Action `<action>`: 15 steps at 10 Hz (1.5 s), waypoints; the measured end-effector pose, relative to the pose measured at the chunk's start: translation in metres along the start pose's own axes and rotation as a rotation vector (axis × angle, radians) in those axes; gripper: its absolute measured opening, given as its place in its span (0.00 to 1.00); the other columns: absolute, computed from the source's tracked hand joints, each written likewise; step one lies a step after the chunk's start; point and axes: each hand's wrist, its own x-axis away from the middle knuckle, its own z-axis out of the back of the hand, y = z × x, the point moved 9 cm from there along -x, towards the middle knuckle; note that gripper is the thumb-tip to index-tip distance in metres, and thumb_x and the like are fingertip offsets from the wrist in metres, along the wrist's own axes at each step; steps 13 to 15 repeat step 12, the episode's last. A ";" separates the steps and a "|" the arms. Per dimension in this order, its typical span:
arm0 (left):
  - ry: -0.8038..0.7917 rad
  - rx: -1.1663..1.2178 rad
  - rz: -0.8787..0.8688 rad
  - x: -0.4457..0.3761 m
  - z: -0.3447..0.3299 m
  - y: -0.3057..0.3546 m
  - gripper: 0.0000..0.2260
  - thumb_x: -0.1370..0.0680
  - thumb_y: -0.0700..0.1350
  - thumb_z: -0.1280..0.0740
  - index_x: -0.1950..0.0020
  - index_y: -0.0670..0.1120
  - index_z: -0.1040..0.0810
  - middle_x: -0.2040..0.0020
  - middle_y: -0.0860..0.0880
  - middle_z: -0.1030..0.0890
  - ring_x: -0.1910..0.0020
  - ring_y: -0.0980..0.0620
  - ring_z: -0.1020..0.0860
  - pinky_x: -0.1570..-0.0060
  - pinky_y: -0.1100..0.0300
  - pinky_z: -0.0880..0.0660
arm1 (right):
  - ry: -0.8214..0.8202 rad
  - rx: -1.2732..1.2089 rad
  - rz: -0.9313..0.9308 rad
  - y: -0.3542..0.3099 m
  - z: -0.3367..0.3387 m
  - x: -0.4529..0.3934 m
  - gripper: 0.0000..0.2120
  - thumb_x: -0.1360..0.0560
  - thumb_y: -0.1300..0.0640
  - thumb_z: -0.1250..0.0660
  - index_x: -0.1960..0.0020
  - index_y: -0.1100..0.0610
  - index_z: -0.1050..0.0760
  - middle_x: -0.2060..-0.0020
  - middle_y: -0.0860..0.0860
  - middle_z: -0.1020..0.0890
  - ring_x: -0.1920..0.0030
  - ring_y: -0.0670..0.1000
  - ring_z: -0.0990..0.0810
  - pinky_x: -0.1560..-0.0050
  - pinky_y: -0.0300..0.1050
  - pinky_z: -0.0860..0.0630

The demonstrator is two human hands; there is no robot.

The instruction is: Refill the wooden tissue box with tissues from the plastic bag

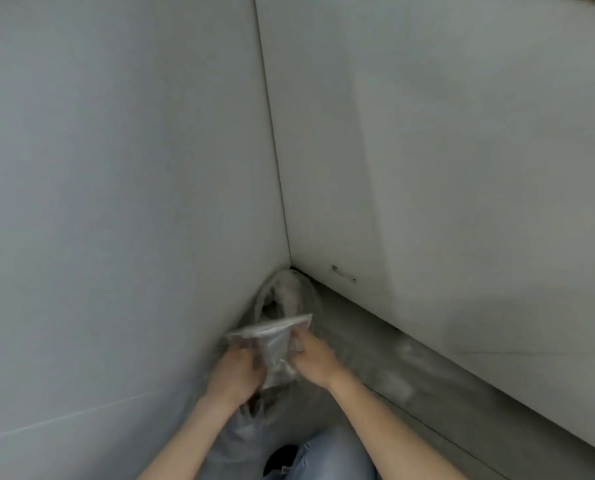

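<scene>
While fingers curl shut | left hand (235,370), right hand (315,355) | grip plastic bag (272,344)

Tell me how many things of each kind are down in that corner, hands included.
Hands: 2, the left hand and the right hand
Clear plastic packets: 1, the plastic packet held between both hands
Large plastic bags: 1, the plastic bag open in the corner; contents blurred
Total: 4

The grey floor (410,372) carries a pale, blurred bundle (282,294) tucked into the wall corner.
</scene>
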 end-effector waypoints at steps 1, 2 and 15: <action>-0.070 0.053 -0.051 -0.013 -0.016 0.002 0.16 0.22 0.49 0.41 0.38 0.43 0.24 0.36 0.42 0.23 0.37 0.47 0.25 0.38 0.61 0.30 | 0.020 0.208 0.107 0.002 -0.008 -0.019 0.19 0.23 0.59 0.42 0.32 0.57 0.34 0.37 0.53 0.24 0.36 0.54 0.26 0.38 0.42 0.29; -0.233 0.016 -0.078 -0.019 -0.041 0.009 0.17 0.19 0.47 0.45 0.34 0.41 0.27 0.33 0.42 0.26 0.34 0.47 0.28 0.35 0.59 0.33 | 0.186 0.611 0.277 -0.011 -0.022 -0.026 0.21 0.25 0.65 0.42 0.32 0.61 0.33 0.36 0.57 0.27 0.38 0.58 0.27 0.39 0.49 0.27; -0.166 -0.010 -0.070 0.092 0.078 0.078 0.17 0.22 0.41 0.45 0.34 0.39 0.29 0.33 0.39 0.27 0.35 0.44 0.28 0.38 0.58 0.31 | 0.228 0.353 0.248 -0.114 0.048 0.096 0.28 0.22 0.68 0.49 0.24 0.52 0.45 0.24 0.48 0.43 0.25 0.50 0.40 0.26 0.44 0.40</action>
